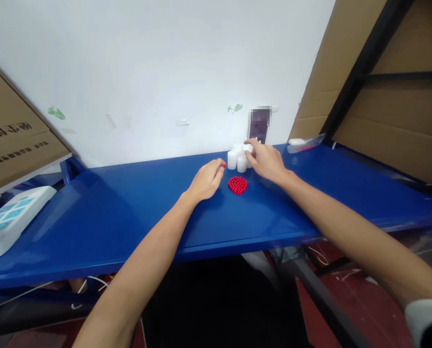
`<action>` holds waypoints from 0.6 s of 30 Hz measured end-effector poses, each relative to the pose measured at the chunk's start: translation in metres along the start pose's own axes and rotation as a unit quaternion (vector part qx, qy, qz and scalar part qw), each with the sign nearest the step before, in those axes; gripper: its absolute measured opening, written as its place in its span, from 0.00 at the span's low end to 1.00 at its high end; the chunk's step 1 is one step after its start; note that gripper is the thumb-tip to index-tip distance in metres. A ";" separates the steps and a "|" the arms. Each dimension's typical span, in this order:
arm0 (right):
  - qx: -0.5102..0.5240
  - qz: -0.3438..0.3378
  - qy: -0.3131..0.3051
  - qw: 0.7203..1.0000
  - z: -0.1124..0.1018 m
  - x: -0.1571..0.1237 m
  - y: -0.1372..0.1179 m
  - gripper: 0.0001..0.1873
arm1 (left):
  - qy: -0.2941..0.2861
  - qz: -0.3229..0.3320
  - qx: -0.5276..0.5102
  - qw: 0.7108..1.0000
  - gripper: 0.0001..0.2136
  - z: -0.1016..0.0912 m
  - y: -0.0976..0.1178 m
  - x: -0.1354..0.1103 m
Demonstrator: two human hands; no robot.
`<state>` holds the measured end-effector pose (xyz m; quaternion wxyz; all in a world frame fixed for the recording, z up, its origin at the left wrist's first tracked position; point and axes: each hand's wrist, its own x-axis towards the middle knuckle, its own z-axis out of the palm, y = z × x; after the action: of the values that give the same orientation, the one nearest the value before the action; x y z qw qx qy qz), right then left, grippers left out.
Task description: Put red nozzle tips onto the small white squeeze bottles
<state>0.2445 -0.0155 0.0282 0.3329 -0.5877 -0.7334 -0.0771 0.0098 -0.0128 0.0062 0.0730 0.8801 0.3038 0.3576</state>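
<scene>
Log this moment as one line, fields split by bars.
left hand: pinching small red piece | right hand: at white cylinders | red cluster: on blue table

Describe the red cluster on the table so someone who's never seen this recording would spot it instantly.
On the blue table, find the white cylinders by the right hand. On their near side lies a compact, roundish cluster of small red pieces. Its colour separates it from the cylinders, and its many pieces from the small red item in the left hand.
</scene>
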 end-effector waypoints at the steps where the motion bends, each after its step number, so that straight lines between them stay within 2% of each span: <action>1: 0.015 -0.015 0.021 1.000 -0.001 0.000 -0.001 0.19 | 0.002 -0.004 0.000 1.000 0.13 0.000 0.000 0.000; 4: 0.066 -0.070 0.050 0.994 -0.004 -0.003 -0.008 0.13 | 0.010 -0.016 0.007 1.000 0.14 0.000 0.001 -0.001; 7: 0.126 -0.099 -0.017 0.987 -0.008 -0.008 -0.019 0.19 | 0.013 -0.010 0.025 1.000 0.14 0.000 0.001 -0.001; 11: 0.193 -0.114 -0.133 0.965 -0.005 -0.013 -0.029 0.17 | 0.010 0.003 0.039 0.999 0.12 0.002 0.000 -0.002; 14: 0.198 -0.149 -0.147 0.958 -0.002 -0.014 -0.031 0.17 | 0.022 0.002 0.044 0.999 0.11 0.002 0.000 -0.001; 18: 0.203 -0.156 -0.149 0.955 -0.003 -0.014 -0.033 0.16 | 0.017 0.009 0.039 0.999 0.12 -0.001 0.002 0.000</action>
<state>0.2163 -0.0378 0.0316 0.3158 -0.3906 -0.8575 0.1113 0.0102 -0.0145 0.0072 0.0303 0.8786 0.3110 0.3611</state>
